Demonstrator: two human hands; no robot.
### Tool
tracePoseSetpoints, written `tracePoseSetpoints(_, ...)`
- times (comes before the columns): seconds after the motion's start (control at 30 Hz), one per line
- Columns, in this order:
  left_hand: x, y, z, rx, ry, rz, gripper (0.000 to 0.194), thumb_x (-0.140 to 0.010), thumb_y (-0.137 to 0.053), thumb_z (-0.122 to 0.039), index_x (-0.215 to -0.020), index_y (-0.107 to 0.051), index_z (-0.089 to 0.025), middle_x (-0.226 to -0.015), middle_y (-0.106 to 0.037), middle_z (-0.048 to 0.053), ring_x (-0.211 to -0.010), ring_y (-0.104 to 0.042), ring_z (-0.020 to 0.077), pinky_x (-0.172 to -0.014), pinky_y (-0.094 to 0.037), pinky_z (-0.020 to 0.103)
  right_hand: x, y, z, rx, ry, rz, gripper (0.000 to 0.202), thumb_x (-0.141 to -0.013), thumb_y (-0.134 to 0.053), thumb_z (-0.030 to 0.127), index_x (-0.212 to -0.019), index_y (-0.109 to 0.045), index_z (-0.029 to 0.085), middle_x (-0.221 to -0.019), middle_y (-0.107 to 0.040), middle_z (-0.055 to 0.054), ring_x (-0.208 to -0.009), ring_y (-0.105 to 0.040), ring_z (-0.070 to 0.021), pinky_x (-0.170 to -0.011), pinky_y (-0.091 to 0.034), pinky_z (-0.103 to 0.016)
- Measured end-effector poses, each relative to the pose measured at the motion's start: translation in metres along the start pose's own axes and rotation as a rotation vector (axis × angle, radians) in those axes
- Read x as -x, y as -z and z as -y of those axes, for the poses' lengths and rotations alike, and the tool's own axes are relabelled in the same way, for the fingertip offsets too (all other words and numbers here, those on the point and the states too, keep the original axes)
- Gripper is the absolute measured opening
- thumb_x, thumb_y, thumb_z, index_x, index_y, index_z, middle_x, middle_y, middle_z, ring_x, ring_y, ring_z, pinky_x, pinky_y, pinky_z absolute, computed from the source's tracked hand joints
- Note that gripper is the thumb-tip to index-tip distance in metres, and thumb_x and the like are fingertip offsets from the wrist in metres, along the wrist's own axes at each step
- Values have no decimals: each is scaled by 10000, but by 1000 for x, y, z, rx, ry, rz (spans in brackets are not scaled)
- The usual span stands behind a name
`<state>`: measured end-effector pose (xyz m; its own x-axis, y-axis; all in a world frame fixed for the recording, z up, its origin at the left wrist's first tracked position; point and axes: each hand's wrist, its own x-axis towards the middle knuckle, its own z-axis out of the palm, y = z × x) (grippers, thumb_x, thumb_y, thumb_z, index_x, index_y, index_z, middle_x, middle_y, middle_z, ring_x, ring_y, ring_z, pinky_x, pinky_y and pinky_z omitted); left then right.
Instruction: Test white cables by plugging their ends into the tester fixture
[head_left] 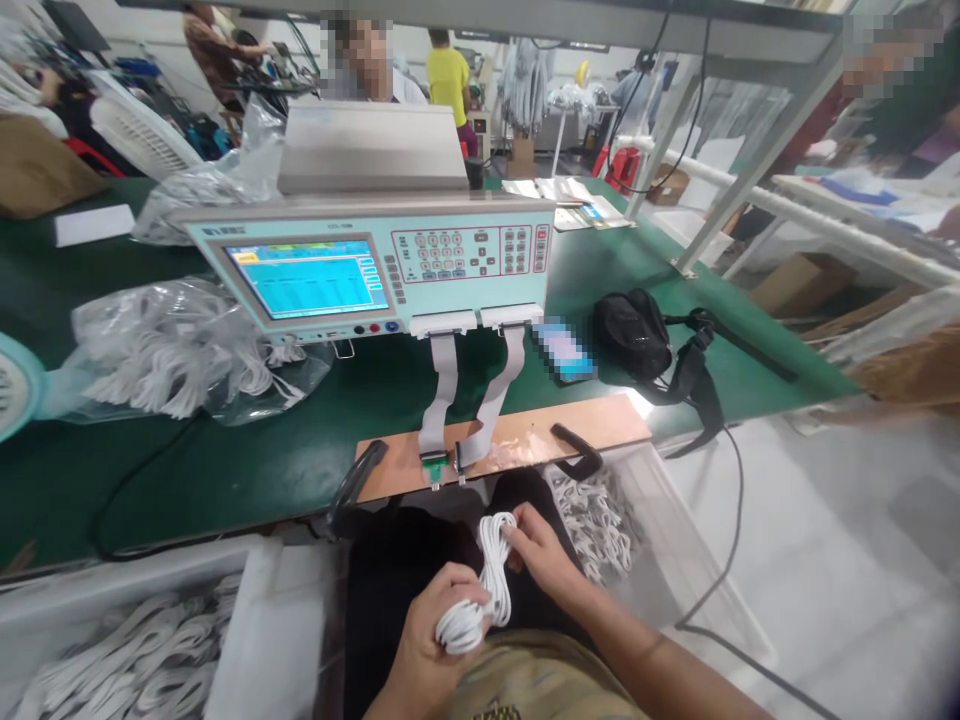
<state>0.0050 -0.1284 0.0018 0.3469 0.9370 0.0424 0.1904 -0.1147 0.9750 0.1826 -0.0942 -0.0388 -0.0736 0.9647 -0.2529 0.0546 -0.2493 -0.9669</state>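
A bundled white cable [495,570] is held between my two hands above my lap. My left hand [435,625] is closed around its lower coil, fingers wrapped over it. The fingers of my right hand [541,550] pinch the upper loops of the same bundle. In front of them, an orange-brown board [525,440] lies along the table's edge, with a small green circuit board [435,470] on it. Two grey ribbon cables [442,385] run from there up to a tester [465,240] with a lit blue screen.
Plastic bags of white cables [180,350] lie at left on the green table [285,455]. White bins [262,620] with cables stand at both sides of my lap. A phone [564,350] and black bag [634,335] lie right. People are in the background.
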Motion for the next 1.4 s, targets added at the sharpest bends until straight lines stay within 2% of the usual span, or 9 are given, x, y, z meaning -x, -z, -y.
tracePoseSetpoints(0.1,-1,-3,-6,159,211,-23,42,-685,-653,-187,-714,-631,-166,-703,-553,0,-622,-513,123,-572,-401,213,11,3,14,345,329,-55,129,-792,-488,199,-921,-490,194,-894,-546,-57,-834,-523,-198,-752,-443,-357)
tracePoseSetpoints(0.17,0,-5,-10,382,393,-80,100,-640,-691,-217,-681,-624,-154,-651,-540,-16,-568,-488,107,-526,-388,203,19,4,27,437,495,91,200,-788,-488,150,-981,-514,195,-974,-549,-78,-907,-507,-202,-813,-420,-354)
tracePoseSetpoints(0.33,6,-8,-2,971,775,-251,177,-586,-738,-204,-712,-623,-157,-614,-590,-24,-563,-559,117,-553,-452,226,33,2,39,449,437,375,43,-840,-534,238,-832,-554,201,-741,-560,-1,-664,-511,-136,-618,-416,-240)
tracePoseSetpoints(0.47,7,-10,6,1035,927,-443,223,-559,-768,-160,-726,-621,-144,-618,-648,3,-570,-605,136,-569,-485,250,36,-3,38,476,492,485,91,-853,-529,248,-894,-582,188,-767,-611,-22,-668,-550,-139,-626,-430,-232)
tracePoseSetpoints(0.6,3,-12,1,978,863,-550,222,-576,-780,-190,-676,-587,-143,-546,-607,-29,-477,-560,103,-465,-444,207,34,-7,44,611,606,560,180,-893,-480,264,-997,-605,186,-854,-649,-65,-729,-589,-152,-669,-450,-232)
tracePoseSetpoints(0.93,-16,-10,-3,746,731,-497,307,-529,-816,-299,-636,-595,-114,-517,-571,-28,-470,-530,97,-434,-418,184,11,-7,58,798,800,588,201,-881,-449,220,-788,-625,199,-747,-619,-40,-675,-543,-152,-604,-431,-237)
tracePoseSetpoints(1.03,-22,-5,0,584,669,-531,298,-558,-794,-340,-644,-620,-113,-539,-600,-10,-503,-553,124,-469,-443,210,4,-9,66,581,706,506,132,-841,-485,204,-825,-615,190,-771,-601,-39,-677,-538,-149,-610,-425,-241)
tracePoseSetpoints(1.2,-36,2,-2,264,512,-607,273,-561,-783,-335,-692,-692,-113,-592,-668,17,-588,-607,178,-547,-476,230,-17,-21,55,187,404,59,195,-812,-529,270,-640,-551,182,-606,-497,19,-570,-456,-126,-540,-359,-241)
tracePoseSetpoints(1.4,-53,3,8,261,472,-672,295,-566,-773,-373,-688,-696,-116,-575,-667,17,-540,-600,166,-508,-468,225,-39,-32,46,-11,180,-35,223,-770,-589,338,-625,-596,169,-546,-507,31,-529,-438,-120,-517,-341,-237)
